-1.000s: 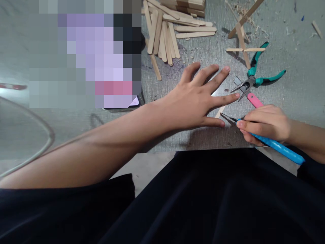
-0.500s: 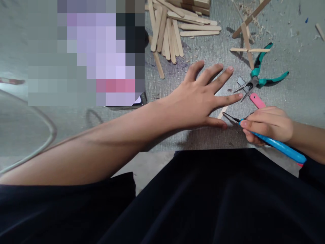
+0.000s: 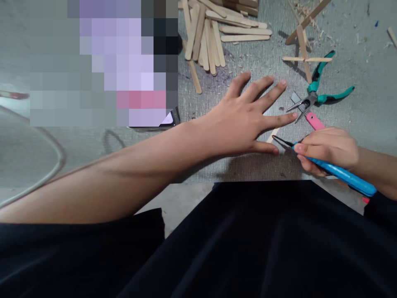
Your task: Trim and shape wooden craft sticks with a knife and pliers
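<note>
My left hand point(image 3: 245, 120) lies flat on the grey mat point(image 3: 248, 169) with its fingers spread, pressing down a wooden stick point(image 3: 272, 135) that shows between the thumb and forefinger. My right hand point(image 3: 328, 149) is closed round a blue-handled craft knife point(image 3: 341, 174). The knife's dark blade points left and meets the stick just beside my left thumb tip.
Teal-handled pliers point(image 3: 316, 95) and a pink-handled tool point(image 3: 314, 122) lie just beyond my right hand. A pile of wooden sticks point(image 3: 211, 37) sits at the back, with a glued stick frame point(image 3: 302, 45) to its right. A phone point(image 3: 169, 120) and a cable point(image 3: 46, 178) lie at left.
Hardly anything has moved. My right hand with the knife has shifted slightly right and the view has drifted a little.
</note>
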The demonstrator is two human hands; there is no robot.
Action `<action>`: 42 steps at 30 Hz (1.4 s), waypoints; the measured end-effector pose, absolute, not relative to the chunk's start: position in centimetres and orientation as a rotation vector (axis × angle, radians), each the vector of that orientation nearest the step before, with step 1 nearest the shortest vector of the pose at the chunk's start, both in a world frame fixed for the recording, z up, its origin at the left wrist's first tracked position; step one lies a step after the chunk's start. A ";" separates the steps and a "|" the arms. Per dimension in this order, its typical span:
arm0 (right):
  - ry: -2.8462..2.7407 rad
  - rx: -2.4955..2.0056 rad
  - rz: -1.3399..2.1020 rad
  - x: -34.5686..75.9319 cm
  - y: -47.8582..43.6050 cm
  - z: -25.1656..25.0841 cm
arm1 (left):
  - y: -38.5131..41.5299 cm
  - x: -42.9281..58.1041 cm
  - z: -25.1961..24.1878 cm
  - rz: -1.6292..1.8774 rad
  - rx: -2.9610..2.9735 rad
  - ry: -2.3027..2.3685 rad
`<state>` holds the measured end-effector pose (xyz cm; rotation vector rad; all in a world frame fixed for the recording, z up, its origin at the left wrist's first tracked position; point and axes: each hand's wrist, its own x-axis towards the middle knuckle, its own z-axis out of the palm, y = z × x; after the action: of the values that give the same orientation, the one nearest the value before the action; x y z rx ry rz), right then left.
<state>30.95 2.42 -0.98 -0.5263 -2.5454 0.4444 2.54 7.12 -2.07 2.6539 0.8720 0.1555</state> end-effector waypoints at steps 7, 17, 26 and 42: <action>-2.600 -0.522 0.337 31.0 2.7 -0.6 | 7.1 2.4 -2.4 0.265 2.638 0.842; -2.586 -0.522 0.422 30.9 2.5 -0.4 | 7.2 2.3 -2.5 0.248 2.657 0.830; -2.571 -0.484 0.451 30.5 2.5 -0.3 | 7.3 2.3 -3.0 0.274 2.675 0.826; -2.620 -0.542 0.329 30.4 1.9 -0.2 | 8.3 1.8 -2.4 0.448 2.554 0.804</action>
<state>30.37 1.92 -0.19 -0.5421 -2.6197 0.3288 1.80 8.30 -2.39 2.5539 0.8037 0.4484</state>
